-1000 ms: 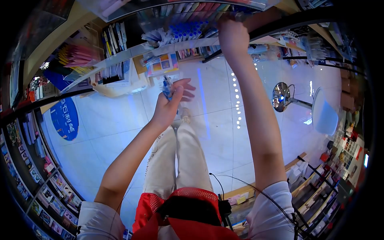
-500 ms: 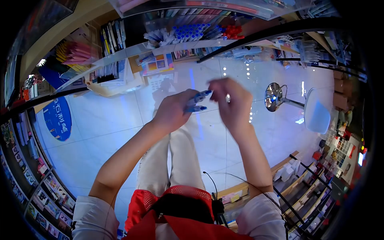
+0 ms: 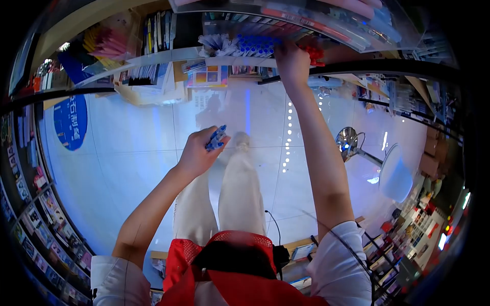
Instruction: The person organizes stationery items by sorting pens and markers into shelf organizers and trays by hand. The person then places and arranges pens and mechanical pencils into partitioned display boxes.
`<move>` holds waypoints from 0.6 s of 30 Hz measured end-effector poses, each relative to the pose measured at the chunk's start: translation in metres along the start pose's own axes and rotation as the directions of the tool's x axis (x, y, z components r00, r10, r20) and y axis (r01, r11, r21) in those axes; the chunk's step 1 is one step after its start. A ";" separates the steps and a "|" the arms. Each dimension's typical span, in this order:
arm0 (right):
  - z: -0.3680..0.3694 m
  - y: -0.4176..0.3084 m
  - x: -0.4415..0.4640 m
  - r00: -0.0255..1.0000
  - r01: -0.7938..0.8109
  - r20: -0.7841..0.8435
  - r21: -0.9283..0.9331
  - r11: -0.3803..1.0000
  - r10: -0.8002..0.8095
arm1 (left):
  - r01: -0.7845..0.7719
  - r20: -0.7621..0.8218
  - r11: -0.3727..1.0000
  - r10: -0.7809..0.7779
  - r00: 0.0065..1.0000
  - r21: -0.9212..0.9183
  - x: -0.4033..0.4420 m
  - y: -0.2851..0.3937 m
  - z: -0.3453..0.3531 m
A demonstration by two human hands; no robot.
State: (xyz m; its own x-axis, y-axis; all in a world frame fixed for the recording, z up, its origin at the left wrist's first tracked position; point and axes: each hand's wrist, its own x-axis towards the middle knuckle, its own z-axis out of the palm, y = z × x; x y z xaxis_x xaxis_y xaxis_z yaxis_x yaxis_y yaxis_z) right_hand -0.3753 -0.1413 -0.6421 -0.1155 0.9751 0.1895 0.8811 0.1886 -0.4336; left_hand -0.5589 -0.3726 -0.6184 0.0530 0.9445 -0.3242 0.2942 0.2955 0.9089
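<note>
My left hand point(image 3: 198, 154) is closed around a small bunch of blue pens point(image 3: 216, 138), whose ends stick out past the fingers above the floor. Stretched forward to the shelf, my right hand point(image 3: 293, 62) is at the row of upright pens, between the blue-ended pens point(image 3: 255, 45) and the red-ended pens point(image 3: 314, 54). Its fingertips are hidden among the pens, so I cannot see whether they grip one. Left of the blue ends stands a cluster of whitish pens point(image 3: 215, 44).
A clear-fronted display point(image 3: 326, 25) overhangs the pen row. Black shelf bars point(image 3: 377, 69) cross below it. At the right, a white stool point(image 3: 395, 173) lies in view. A round blue floor sign point(image 3: 70, 122) is at the left, beside a card rack point(image 3: 48, 239).
My right hand has gone from near the left hand up to the pen shelf. My left hand, still holding the pens, has shifted slightly left and down in view.
</note>
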 end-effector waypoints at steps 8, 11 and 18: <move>-0.070 -0.006 -0.009 0.912 0.222 -0.382 0.157 0.962 -0.148 | -0.212 -0.120 0.968 0.196 0.973 -0.132 0.034 0.025 0.025; -0.088 0.001 -0.019 0.952 0.133 -0.295 0.166 0.977 -0.080 | -0.131 -0.088 0.961 0.113 0.990 -0.245 0.044 0.036 0.025; -0.052 0.004 -0.013 0.987 0.158 -0.073 0.184 0.970 -0.147 | -0.051 0.031 0.971 0.060 0.998 -0.234 0.041 0.033 0.035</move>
State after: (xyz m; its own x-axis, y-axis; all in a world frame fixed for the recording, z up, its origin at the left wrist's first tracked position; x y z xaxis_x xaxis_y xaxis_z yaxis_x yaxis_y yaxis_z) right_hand -0.3461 -0.1589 -0.6006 -0.2096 0.9258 0.3147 0.7523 0.3583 -0.5528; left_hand -0.5141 -0.3297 -0.6111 0.1005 0.9556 -0.2770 0.0593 0.2722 0.9604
